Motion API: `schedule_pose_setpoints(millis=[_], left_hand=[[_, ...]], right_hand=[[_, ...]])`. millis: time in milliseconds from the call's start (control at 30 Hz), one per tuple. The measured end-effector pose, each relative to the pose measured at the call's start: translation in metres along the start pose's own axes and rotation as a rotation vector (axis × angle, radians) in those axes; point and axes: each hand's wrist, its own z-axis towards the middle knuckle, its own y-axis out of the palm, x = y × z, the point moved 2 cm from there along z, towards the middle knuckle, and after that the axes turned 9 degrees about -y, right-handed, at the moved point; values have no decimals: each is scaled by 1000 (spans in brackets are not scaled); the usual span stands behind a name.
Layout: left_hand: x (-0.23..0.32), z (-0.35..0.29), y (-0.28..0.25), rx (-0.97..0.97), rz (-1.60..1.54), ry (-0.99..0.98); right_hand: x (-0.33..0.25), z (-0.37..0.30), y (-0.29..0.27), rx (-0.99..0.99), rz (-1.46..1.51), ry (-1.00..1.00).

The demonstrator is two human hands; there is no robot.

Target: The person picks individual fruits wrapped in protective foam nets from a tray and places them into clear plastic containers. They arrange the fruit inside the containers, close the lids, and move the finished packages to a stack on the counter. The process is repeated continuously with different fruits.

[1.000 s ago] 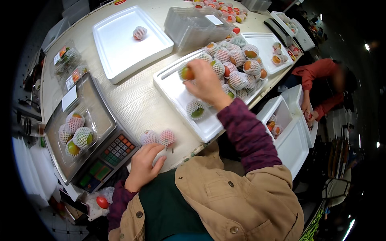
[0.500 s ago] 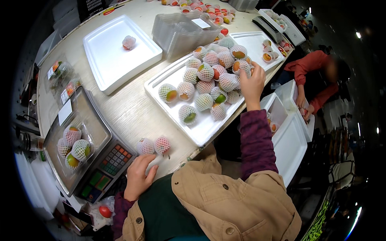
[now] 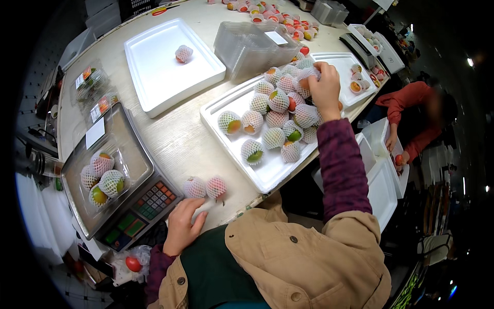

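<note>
My right hand is closed around a foam-netted fruit with an orange patch, at the far right of the heaped white tray. Around it in the tray lie several more round fruits in white foam nets, red, orange and green. My left hand rests at the table's near edge, thumb and fingers apart. Just beyond its fingertips sit two netted fruits, a pale one and a pink one. Left of that hand, a scale carries a clear plastic box of several netted fruits.
Farther back, a white foam tray holds one netted fruit. Stacked clear containers stand behind the heaped tray. More netted fruit lies at the back. On the right, a co-worker in a red sleeve bends over white boxes.
My right hand has shifted away from me and a little left over the heap, its fingers now round a fruit. My left hand stays by the two loose fruits. The view has shifted slightly.
</note>
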Motion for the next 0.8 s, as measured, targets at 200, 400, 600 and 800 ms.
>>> schedule_pose_setpoints(millis=[200, 400, 600, 800], left_hand=[[14, 10, 2, -57, 36, 115], [8, 8, 7, -31, 1, 94], [4, 4, 3, -23, 15, 60], [3, 10, 5, -45, 4, 56]], right_hand=[[-87, -29, 9, -98, 4, -289], [-122, -43, 4, -147, 580, -118], [-146, -85, 17, -430, 336, -275], [-89, -4, 34, -292, 229, -222]])
